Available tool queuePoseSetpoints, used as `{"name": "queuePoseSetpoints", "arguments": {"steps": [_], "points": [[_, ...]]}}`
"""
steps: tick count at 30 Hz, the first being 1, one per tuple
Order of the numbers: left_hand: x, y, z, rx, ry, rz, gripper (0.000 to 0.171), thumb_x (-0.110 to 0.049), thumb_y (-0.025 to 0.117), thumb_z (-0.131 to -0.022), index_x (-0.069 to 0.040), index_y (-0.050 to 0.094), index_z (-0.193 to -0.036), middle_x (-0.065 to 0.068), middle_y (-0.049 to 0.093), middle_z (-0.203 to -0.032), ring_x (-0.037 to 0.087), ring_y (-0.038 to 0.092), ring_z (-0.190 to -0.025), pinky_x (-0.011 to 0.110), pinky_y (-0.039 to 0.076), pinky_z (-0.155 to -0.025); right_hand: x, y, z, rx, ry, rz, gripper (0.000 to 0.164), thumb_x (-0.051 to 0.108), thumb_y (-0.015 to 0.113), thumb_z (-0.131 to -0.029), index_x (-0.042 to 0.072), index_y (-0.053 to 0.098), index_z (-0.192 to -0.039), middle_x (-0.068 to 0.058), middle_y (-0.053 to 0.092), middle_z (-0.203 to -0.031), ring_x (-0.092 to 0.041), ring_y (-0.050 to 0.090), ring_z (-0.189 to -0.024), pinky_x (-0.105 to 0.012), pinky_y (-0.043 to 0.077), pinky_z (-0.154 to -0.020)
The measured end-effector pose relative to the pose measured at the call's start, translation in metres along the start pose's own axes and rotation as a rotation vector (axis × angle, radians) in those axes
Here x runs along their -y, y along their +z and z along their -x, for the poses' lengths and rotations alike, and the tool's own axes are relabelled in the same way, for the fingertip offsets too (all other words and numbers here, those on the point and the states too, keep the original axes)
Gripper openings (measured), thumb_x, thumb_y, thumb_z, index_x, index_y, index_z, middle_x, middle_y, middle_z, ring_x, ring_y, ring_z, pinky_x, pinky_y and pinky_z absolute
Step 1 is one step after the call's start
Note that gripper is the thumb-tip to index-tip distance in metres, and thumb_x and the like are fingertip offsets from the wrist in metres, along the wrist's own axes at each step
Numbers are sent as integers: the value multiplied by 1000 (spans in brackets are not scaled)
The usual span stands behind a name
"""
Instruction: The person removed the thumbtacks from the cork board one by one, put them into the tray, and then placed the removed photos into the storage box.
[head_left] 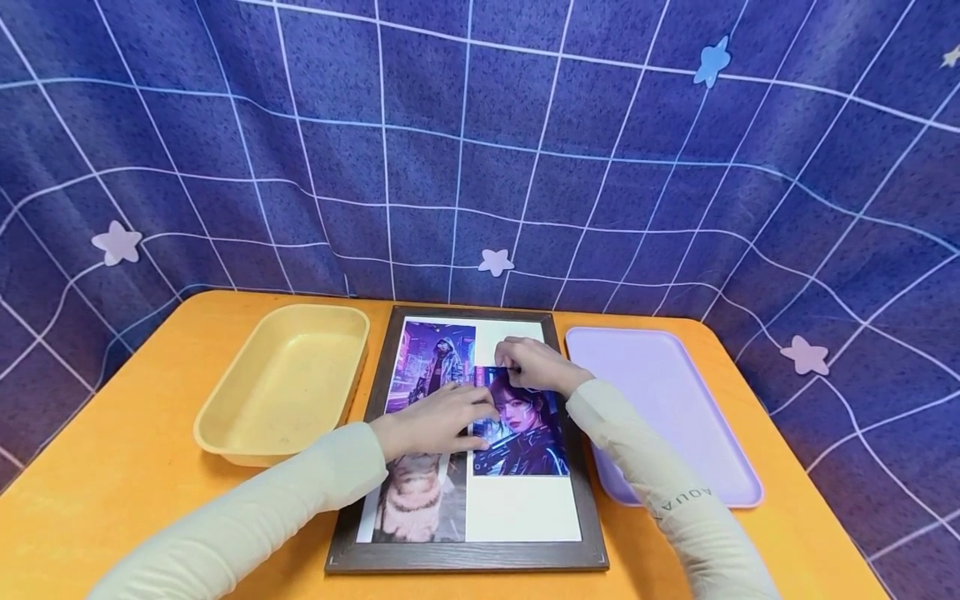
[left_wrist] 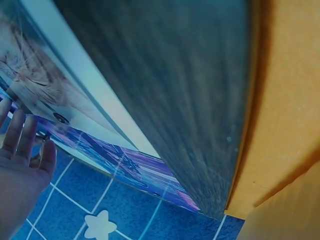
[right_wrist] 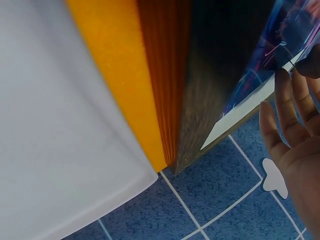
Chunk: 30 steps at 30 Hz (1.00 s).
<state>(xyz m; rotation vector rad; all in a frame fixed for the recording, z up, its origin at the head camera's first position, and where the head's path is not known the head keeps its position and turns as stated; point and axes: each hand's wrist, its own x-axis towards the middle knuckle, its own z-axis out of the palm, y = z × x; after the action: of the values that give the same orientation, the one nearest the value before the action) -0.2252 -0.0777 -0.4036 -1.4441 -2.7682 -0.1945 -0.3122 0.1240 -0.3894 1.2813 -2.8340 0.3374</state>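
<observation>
A square picture (head_left: pixel 517 429) of a dark-haired figure in neon colours lies over the right half of a dark picture frame (head_left: pixel 465 557). My right hand (head_left: pixel 536 365) has curled fingers at its top edge and pinches it near the upper left corner. My left hand (head_left: pixel 438 419) rests across the frame's middle, fingers spread, with fingertips at the square picture's left edge. Beneath that hand are a picture of a hooded figure (head_left: pixel 438 354) and a cat picture (head_left: pixel 420 508), both partly covered. The left wrist view shows the left fingers (left_wrist: pixel 25 135) loosely extended.
Left of the frame stands a yellow tray (head_left: pixel 288 392). A flat purple tray (head_left: pixel 667 392) lies close on the right, partly under the right sleeve (head_left: pixel 675 492). Behind the orange table (head_left: pixel 90 492) hangs a blue curtain (head_left: pixel 420 150) with stars. White backing (head_left: pixel 521 508) shows inside the frame.
</observation>
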Motion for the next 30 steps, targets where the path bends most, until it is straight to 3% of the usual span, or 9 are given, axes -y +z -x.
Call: {"name": "queuePoseSetpoints", "arguments": {"steps": [18, 30], "points": [[-1, -2, 0, 22, -22, -16, 43, -44, 54, -88, -20, 56, -123, -4, 52, -116, 14, 51, -109, 41, 37, -100, -5, -4, 3, -38, 24, 23, 22, 1, 65, -70, 11, 60, -89, 4, 51, -77, -11, 48, -69, -24, 41, -62], [-2, -2, 1, 29, -33, -7, 43, -44, 55, -88, -20, 55, -123, -4, 52, -116, 14, 50, -109, 41, 37, -100, -16, -15, 14, -50, 50, 6, 23, 2, 69, -70, 6, 62, -92, -1, 56, -78, -13, 51, -69, -26, 42, -62]]}}
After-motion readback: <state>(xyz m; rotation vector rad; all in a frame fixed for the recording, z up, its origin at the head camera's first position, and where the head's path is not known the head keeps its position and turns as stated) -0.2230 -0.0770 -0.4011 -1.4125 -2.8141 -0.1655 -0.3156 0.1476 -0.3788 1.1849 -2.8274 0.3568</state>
